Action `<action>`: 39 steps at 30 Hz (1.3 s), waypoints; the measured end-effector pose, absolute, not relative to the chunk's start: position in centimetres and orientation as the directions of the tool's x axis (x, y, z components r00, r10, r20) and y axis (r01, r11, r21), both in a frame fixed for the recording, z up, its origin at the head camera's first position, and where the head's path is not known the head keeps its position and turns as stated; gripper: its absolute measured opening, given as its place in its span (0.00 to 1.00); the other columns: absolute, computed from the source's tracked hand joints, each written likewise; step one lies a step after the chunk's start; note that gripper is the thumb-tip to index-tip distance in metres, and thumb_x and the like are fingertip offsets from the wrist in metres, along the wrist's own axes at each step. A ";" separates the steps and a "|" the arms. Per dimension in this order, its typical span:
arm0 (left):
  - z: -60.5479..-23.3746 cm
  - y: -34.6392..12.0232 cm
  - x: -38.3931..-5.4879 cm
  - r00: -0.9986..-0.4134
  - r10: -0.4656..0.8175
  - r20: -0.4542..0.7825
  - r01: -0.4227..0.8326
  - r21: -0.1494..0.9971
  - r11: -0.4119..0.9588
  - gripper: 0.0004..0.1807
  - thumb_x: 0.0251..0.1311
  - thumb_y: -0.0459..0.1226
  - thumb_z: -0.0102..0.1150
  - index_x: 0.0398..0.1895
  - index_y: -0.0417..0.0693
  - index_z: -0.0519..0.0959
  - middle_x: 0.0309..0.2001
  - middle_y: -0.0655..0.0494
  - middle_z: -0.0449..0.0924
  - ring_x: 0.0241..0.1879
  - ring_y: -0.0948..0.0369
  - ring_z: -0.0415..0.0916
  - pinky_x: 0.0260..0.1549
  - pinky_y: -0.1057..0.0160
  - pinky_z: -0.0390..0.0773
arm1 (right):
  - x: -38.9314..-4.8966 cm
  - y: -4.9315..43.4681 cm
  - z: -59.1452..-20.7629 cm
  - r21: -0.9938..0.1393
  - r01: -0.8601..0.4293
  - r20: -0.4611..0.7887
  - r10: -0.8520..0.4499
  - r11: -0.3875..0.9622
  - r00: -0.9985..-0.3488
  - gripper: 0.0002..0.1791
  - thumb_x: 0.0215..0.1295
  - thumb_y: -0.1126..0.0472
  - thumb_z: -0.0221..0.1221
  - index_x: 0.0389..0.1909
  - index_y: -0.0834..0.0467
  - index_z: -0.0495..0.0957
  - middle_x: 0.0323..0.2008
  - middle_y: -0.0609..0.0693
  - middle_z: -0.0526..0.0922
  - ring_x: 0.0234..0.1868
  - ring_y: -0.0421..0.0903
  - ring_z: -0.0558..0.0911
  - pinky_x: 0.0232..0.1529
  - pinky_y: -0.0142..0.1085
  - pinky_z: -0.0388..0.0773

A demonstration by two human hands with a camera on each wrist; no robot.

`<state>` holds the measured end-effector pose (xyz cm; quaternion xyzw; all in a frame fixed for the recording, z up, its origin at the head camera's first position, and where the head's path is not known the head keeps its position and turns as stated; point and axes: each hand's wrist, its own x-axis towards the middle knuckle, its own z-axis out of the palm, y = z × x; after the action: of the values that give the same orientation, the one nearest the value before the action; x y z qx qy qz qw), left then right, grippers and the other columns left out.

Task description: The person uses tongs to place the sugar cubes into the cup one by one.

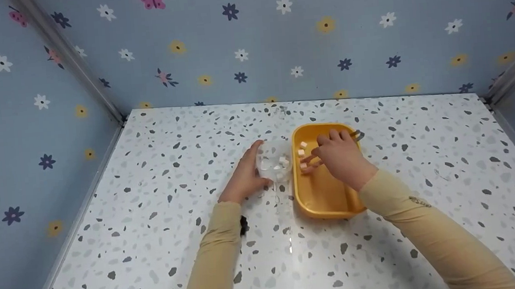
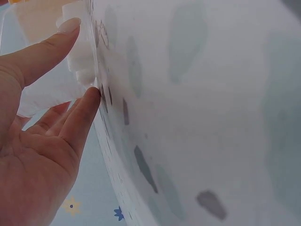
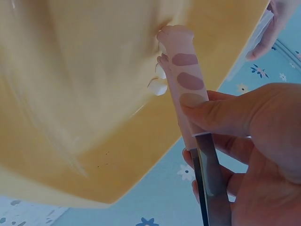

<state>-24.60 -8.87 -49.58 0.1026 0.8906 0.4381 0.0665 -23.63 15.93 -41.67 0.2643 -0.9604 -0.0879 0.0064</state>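
My left hand [image 1: 244, 175] holds a clear plastic cup [image 1: 272, 149], thumb on one side and fingers on the other. Several small white cubes [image 1: 283, 161] lie inside it. Right beside the cup stands a yellow tray [image 1: 323, 196]. Over the tray, my right hand [image 1: 342, 158] grips a pair of tongs [image 3: 188, 70] with pale pink tips and metal arms. The tips reach down to a white cube [image 1: 303, 165] by the tray's left wall; whether they pinch it, I cannot tell. Two more white cubes [image 1: 302, 148] lie farther back along that wall.
A white speckled tabletop [image 1: 155, 244] carries the cup and tray. Blue flowered panels [image 1: 267, 38] rise behind it and at both sides. The tray's rim [image 1: 297, 192] stands close against the cup.
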 end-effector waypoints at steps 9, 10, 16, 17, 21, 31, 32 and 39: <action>-49.6 -8.9 -24.5 -0.968 0.251 -0.019 0.136 0.799 0.586 0.62 0.40 0.28 0.74 0.76 0.64 0.46 0.73 0.52 0.52 0.69 0.56 0.53 0.67 0.60 0.58 | -23.5 15.9 -41.7 0.162 -0.507 -0.012 -0.512 0.847 -0.859 0.16 0.60 0.72 0.60 0.41 0.50 0.87 0.36 0.52 0.76 0.39 0.55 0.67 0.41 0.47 0.64; -49.6 -8.9 -24.5 -0.968 0.252 -0.019 0.137 0.798 0.587 0.62 0.40 0.28 0.75 0.76 0.63 0.46 0.73 0.52 0.52 0.69 0.56 0.53 0.66 0.60 0.58 | -23.5 15.9 -41.7 0.164 -0.509 -0.007 -0.515 0.845 -0.857 0.16 0.60 0.72 0.60 0.40 0.49 0.87 0.35 0.52 0.76 0.38 0.55 0.67 0.39 0.47 0.64; -49.6 -8.9 -24.5 -0.968 0.249 -0.034 0.125 0.794 0.595 0.61 0.40 0.29 0.75 0.76 0.63 0.46 0.72 0.53 0.53 0.70 0.57 0.52 0.67 0.61 0.56 | -23.5 15.8 -41.8 0.160 -0.511 -0.020 -0.514 0.845 -0.857 0.15 0.61 0.71 0.61 0.39 0.48 0.88 0.33 0.51 0.75 0.37 0.54 0.67 0.38 0.46 0.63; -49.6 -8.9 -24.5 -0.968 0.247 -0.035 0.123 0.794 0.595 0.62 0.40 0.29 0.75 0.76 0.63 0.46 0.72 0.53 0.53 0.70 0.57 0.51 0.68 0.61 0.55 | -23.6 15.7 -41.8 0.160 -0.510 -0.027 -0.513 0.845 -0.858 0.15 0.61 0.71 0.61 0.40 0.48 0.88 0.33 0.51 0.75 0.37 0.54 0.67 0.39 0.46 0.63; -49.6 -8.9 -24.6 -0.969 0.244 -0.035 0.122 0.793 0.597 0.62 0.39 0.29 0.75 0.76 0.64 0.46 0.73 0.53 0.52 0.71 0.57 0.49 0.69 0.60 0.51 | -23.7 15.6 -41.7 0.160 -0.506 -0.048 -0.505 0.848 -0.862 0.15 0.61 0.71 0.61 0.41 0.48 0.87 0.35 0.51 0.75 0.38 0.54 0.67 0.40 0.47 0.64; -49.6 -9.0 -24.6 -0.969 0.245 -0.030 0.124 0.797 0.591 0.63 0.39 0.29 0.75 0.76 0.65 0.46 0.74 0.54 0.50 0.71 0.57 0.48 0.69 0.59 0.49 | -23.5 15.8 -41.5 0.116 -0.495 -0.063 -0.491 0.861 -0.869 0.17 0.61 0.72 0.60 0.42 0.48 0.87 0.32 0.50 0.73 0.38 0.53 0.67 0.39 0.46 0.63; -49.6 -9.0 -24.6 -0.970 0.243 -0.030 0.123 0.798 0.590 0.63 0.39 0.29 0.75 0.76 0.65 0.46 0.74 0.54 0.50 0.71 0.57 0.48 0.69 0.59 0.49 | -23.5 15.9 -41.5 0.110 -0.497 -0.060 -0.493 0.861 -0.868 0.17 0.60 0.72 0.60 0.42 0.48 0.87 0.32 0.50 0.73 0.37 0.53 0.67 0.39 0.46 0.63; -49.7 -8.9 -24.6 -0.969 0.245 -0.015 0.138 0.792 0.594 0.62 0.39 0.28 0.75 0.76 0.63 0.46 0.73 0.53 0.52 0.70 0.57 0.51 0.69 0.60 0.52 | -23.5 16.5 -40.9 0.091 -0.492 -0.028 -0.492 0.866 -0.870 0.21 0.59 0.75 0.60 0.42 0.47 0.87 0.32 0.51 0.74 0.38 0.54 0.68 0.43 0.50 0.66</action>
<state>-24.58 -8.89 -49.72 0.1074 0.8907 0.4374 0.0613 -23.47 16.46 -40.87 0.2548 -0.9658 -0.0476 -0.0020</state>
